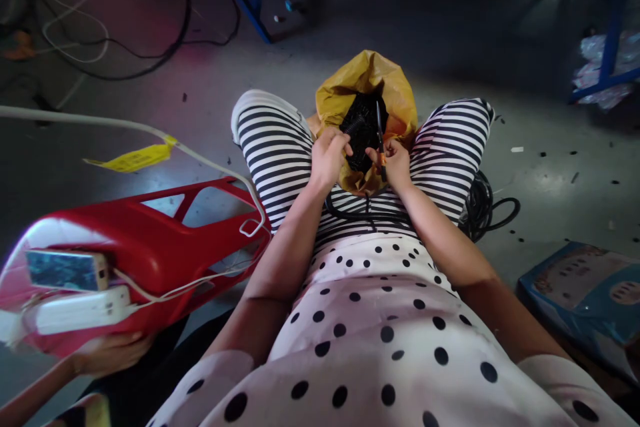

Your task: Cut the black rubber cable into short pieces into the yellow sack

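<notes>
Between my knees stands a yellow bag (pixel 367 70), its mouth wide and rolled back, holding a mass of black pieces (pixel 361 123) too dark to name singly. My left hand (pixel 330 157) is at the bag's near left edge with its fingers curled together; whatever they pinch, if anything, is hidden. On the bag's right side my right hand (pixel 397 163) is closed around scissors (pixel 379 123), dark blades pointing away from me and a bit of orange at the grip. A black cable (pixel 350 215) lies across my lap below the bag.
At left is a red plastic stool (pixel 165 240) with a phone (pixel 67 270) and a white power strip (pixel 83 311). Another person's hand (pixel 113 352) is beside it. A white cord (pixel 125 123) bears a yellow tag (pixel 133 159). Coiled black cable (pixel 483 210) and a blue box (pixel 583 293) are at right.
</notes>
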A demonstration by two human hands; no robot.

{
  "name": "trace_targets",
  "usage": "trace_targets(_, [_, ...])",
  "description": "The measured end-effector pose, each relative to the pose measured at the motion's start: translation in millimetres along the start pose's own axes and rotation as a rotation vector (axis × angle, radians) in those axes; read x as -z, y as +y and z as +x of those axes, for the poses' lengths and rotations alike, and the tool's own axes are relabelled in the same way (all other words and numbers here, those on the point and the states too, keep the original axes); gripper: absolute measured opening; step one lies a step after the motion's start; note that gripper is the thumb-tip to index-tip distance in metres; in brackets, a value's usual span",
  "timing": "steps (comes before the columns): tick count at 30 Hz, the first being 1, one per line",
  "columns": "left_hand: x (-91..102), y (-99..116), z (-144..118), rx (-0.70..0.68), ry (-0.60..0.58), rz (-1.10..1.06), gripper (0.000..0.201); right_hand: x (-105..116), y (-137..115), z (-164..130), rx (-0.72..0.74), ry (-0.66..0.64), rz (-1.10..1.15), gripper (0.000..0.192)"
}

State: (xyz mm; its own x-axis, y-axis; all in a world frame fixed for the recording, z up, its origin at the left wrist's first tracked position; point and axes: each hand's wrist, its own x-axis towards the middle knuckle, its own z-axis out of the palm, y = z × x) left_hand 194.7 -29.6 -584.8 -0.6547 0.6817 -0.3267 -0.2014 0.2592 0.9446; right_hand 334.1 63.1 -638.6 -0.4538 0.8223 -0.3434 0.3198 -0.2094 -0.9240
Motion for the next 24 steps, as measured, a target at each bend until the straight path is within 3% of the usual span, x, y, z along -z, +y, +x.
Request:
trace_targets(3, [11.0, -7.1, 9.8, 0.043, 0.005, -0.085, 0.029, 0.9, -6.6, -1.3, -0.133, -0.102, 0.169, 0.062])
trace_targets(7, [18.7, -14.5, 13.0, 0.004, -0.095, -0.032, 0.043, 2.7, -18.9, -6.7, -0.187, -0.233, 0.327, 0.066])
trace_targets(15, [26.4, -19.9, 19.1, 0.013, -0.115, -0.053, 0.052, 3.3, -21.5, -13.5, -0.205, -0.418, 0.317, 0.074])
trace_targets(20, [32.9, -15.6, 33.1, -0.157, -0.065, 0.026, 0.042, 12.8, -26.5, -19.0, -0.136, -0.388, 0.182, 0.065])
trace_targets(24, [29.6, -9.6, 47.4, -0.305, -0.035, 0.154, 0.032, 22.5, -37.6, -28.2, -0.190, -0.433, 0.174, 0.057])
